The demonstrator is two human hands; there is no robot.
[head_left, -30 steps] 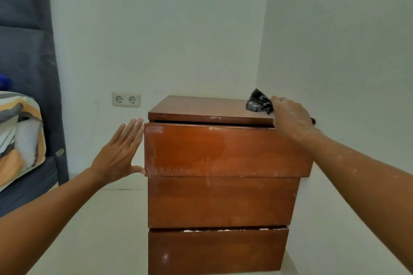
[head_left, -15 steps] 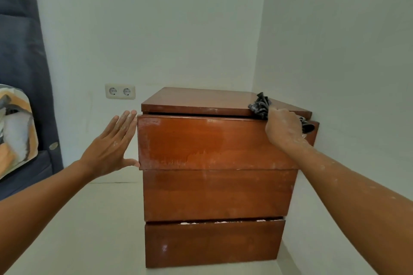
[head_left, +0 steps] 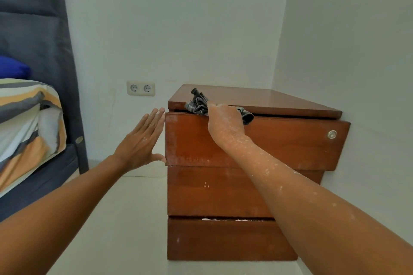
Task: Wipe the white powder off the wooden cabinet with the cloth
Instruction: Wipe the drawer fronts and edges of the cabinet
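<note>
**Wiping along the front edge of the cabinet top**

We see the right hand [head_left: 224, 121] closed on a bunched dark cloth [head_left: 197, 104], pressing it where the top panel of the wooden cabinet [head_left: 245, 145] meets the top drawer front [head_left: 279, 140]. The cloth spills out on both sides of that hand. The left hand [head_left: 143, 140] is open and flat, fingers together, against the cabinet's side just beside the top drawer's corner; we judge that it steadies the cabinet. White powder [head_left: 190, 159] shows faintly below the right hand on the drawer front, and thicker in the gap [head_left: 225, 219] above the bottom drawer, well below both hands. The right forearm [head_left: 279, 176] is itself speckled with powder.

Risks, in our judgement: the dusted forearm may brush the drawer fronts and redeposit powder; a loaded, bunched cloth may smear rather than lift; strokes along the edge may push powder into the slot under the top panel.
</note>
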